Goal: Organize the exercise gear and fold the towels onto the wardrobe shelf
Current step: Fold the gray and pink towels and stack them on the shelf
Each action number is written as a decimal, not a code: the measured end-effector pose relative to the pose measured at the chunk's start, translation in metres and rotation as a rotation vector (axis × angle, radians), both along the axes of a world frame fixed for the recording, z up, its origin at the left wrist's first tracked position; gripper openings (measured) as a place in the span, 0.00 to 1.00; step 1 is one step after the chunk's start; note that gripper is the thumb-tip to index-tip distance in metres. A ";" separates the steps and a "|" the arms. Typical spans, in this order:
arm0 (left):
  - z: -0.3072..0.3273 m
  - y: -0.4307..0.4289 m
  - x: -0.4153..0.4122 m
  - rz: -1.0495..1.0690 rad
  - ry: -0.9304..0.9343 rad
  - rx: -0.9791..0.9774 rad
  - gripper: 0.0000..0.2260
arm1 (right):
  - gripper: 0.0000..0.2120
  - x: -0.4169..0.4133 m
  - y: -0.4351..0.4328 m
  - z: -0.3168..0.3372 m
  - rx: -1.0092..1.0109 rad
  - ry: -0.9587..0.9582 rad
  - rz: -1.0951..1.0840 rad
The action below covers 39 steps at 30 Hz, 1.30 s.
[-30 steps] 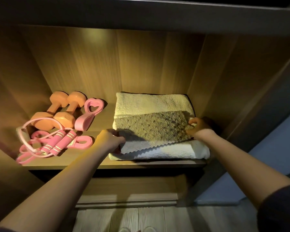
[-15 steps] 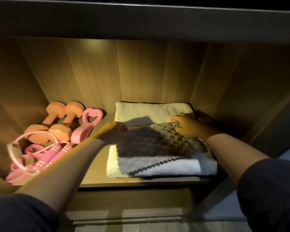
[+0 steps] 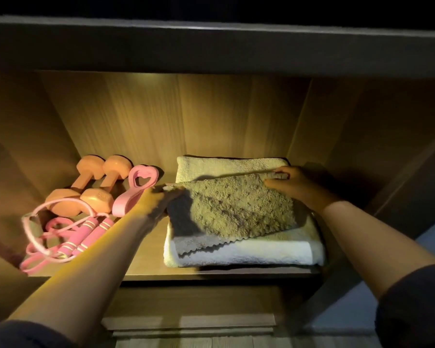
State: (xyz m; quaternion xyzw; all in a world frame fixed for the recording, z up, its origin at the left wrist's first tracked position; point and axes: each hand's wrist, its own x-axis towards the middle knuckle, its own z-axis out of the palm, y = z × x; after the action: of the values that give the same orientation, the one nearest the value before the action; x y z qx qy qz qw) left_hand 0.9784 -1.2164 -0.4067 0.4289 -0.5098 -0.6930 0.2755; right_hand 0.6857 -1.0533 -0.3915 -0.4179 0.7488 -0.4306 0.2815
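Two bare hands reached to a brown towel (image 3: 239,207) lying on a folded cream towel (image 3: 236,254) on the wardrobe shelf (image 3: 146,262).
The right hand (image 3: 291,184) pinched the brown towel's far right corner. The left hand (image 3: 153,199) met its far left corner, too blurred to tell its grip. Orange dumbbells (image 3: 86,187) and a pink jump rope (image 3: 81,237) lay to the left.

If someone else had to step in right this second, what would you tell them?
Left hand: at the far left corner of the brown towel, blurred, grip unclear.
Right hand: at its far right corner, grip unclear too.
Done: brown towel lies on the folded cream towel, right side of the shelf; dumbbells, pink heart ring and jump rope sit at left.
Left to do: probably square the brown towel up.
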 end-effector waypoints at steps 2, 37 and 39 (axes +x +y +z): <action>0.004 0.010 0.007 0.157 -0.012 -0.011 0.08 | 0.26 0.012 0.020 0.007 -0.017 -0.226 -0.026; 0.063 0.184 0.111 0.485 -0.201 -0.670 0.17 | 0.13 0.187 0.161 0.066 -0.375 0.197 -0.469; 0.059 0.179 0.106 0.479 -0.237 -0.686 0.17 | 0.13 0.182 0.156 0.060 -0.375 0.190 -0.482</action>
State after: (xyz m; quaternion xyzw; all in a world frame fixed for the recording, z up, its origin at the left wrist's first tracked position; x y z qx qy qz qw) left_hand 1.0848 -1.0377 -0.3476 0.4952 -0.6247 -0.3461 0.4948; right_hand 0.8680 -0.8973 -0.3318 -0.3113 0.7567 -0.5747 0.0181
